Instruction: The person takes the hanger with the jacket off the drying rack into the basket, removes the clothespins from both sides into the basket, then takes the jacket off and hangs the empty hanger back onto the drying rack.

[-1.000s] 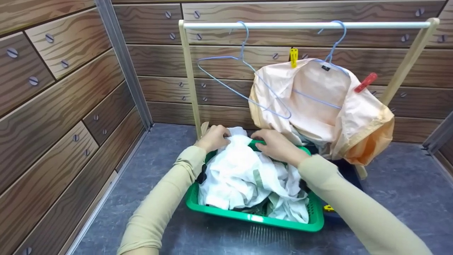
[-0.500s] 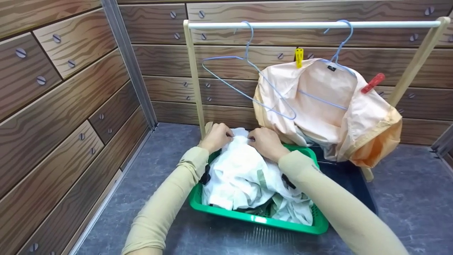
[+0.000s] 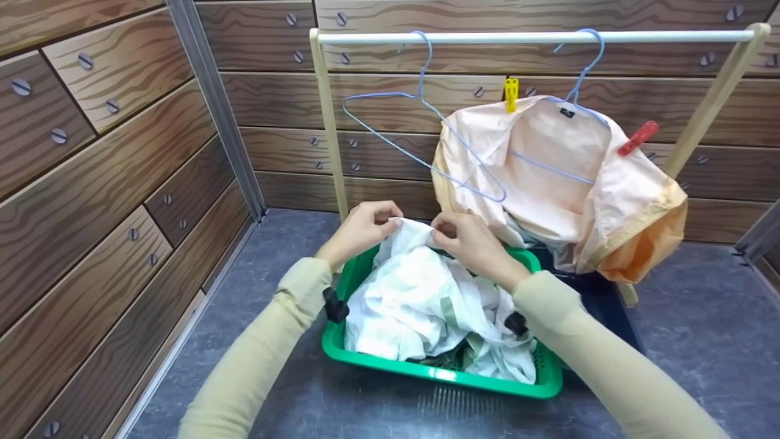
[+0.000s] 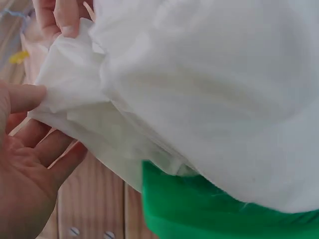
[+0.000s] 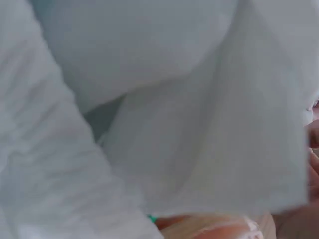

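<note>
A rumpled white garment [image 3: 408, 292] fills a green plastic basket [image 3: 402, 366]. At its far end, my left hand [image 3: 359, 230] pinches one corner of the cloth between thumb and fingers. My right hand [image 3: 472, 244] pinches the same raised edge a short way to the right. Seen from the left wrist, the cloth [image 4: 199, 99] stretches between the left hand [image 4: 25, 174] and the fingertips of the right hand [image 4: 62, 17], above the basket's green wall [image 4: 199, 209]. Pale cloth [image 5: 224, 139] covers most of the right wrist view, with part of a hand [image 5: 313, 169] at its right edge.
Behind the basket stands a rack with a white rail [image 3: 506, 38]. It carries a bare blue hanger [image 3: 420, 160] and a peach garment [image 3: 548, 164] with yellow [image 3: 511, 96] and red [image 3: 638, 138] clothes pegs. A dark tray [image 3: 609, 317] lies behind right.
My right hand has gone from the basket's far rim to the white cloth's edge. Both hands now pinch that edge and have raised it slightly, spreading it between them.
</note>
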